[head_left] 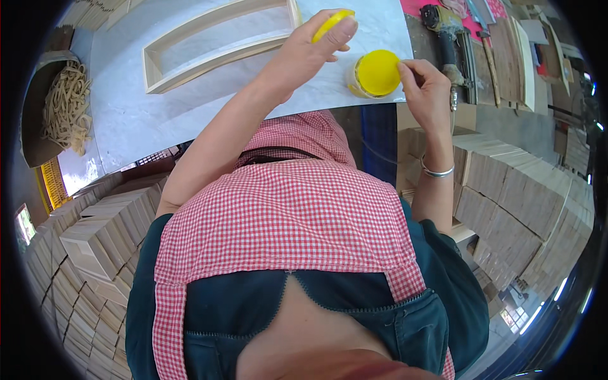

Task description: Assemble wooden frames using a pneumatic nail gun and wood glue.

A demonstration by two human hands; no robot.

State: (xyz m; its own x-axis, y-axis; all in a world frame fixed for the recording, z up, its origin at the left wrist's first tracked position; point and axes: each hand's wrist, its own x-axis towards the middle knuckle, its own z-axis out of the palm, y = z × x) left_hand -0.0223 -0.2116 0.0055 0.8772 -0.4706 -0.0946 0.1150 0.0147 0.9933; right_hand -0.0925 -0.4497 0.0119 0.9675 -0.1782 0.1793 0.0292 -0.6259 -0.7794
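Checked apron nearest, left hand grip pinching yellow lid, right hand fingers pressed on yellow jar near table edge.

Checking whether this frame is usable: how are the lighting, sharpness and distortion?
Head view: even daylight, no harsh glare on the white tabletop; strong fisheye bend, so the wooden frame curves; dark corners; left hand with the yellow lid slightly soft; right hand and yellow jar sharp.

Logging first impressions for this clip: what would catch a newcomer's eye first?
The bright yellow: the left hand holds a yellow lid over the white worktop, and the right hand touches a yellow-topped jar at its front edge. Next, the red gingham apron fills the centre, with stacked wooden boxes on both sides.
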